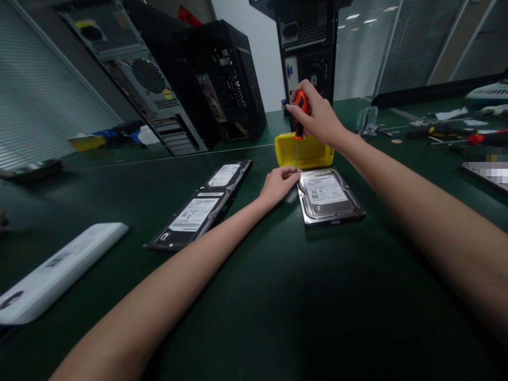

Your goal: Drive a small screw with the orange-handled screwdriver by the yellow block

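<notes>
My right hand [313,112] is wrapped round the orange and black handle of a screwdriver [301,101], held upright. Its thin shaft points down to the far left corner of a silver hard drive [327,193], which lies label up on the table. At that same corner is my left hand [279,184], its fingers together near the screwdriver tip; whether they pinch anything is too small to tell. Just behind the drive stands a yellow plastic container [317,151]. Left of my left hand lie two more hard drives, a farther one [225,175] and a nearer one [192,216].
Black computer cases stand at the back left [159,79], back middle [228,79] and behind my right hand [309,32]. A white box-shaped object [63,267] lies at the left. Pliers [440,130] and other tools are at the right, near a clear plastic holder [366,120].
</notes>
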Demonstrator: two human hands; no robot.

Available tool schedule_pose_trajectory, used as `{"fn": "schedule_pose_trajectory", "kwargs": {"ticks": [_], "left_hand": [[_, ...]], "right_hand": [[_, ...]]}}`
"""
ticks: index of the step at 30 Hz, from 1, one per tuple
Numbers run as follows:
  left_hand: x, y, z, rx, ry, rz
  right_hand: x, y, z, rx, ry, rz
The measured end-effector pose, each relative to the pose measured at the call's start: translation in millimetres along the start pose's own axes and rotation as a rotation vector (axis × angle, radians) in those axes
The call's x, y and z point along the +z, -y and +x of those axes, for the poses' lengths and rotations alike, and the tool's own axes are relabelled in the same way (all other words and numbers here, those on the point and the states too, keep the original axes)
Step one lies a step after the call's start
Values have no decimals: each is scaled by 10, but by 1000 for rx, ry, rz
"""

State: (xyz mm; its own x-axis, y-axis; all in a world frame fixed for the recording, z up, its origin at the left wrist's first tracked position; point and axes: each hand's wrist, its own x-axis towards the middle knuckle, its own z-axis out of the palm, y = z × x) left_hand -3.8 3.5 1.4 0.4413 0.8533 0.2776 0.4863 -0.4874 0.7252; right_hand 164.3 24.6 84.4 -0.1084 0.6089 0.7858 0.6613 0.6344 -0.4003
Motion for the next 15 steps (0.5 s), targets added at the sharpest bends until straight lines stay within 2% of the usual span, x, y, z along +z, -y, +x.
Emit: {"fn": "schedule_pose_trajectory", "kwargs": {"ticks": [15], "left_hand": [[-2, -2, -1, 1, 7, 0]], "right_hand": [[-17, 7, 12, -2, -14, 3]]}}
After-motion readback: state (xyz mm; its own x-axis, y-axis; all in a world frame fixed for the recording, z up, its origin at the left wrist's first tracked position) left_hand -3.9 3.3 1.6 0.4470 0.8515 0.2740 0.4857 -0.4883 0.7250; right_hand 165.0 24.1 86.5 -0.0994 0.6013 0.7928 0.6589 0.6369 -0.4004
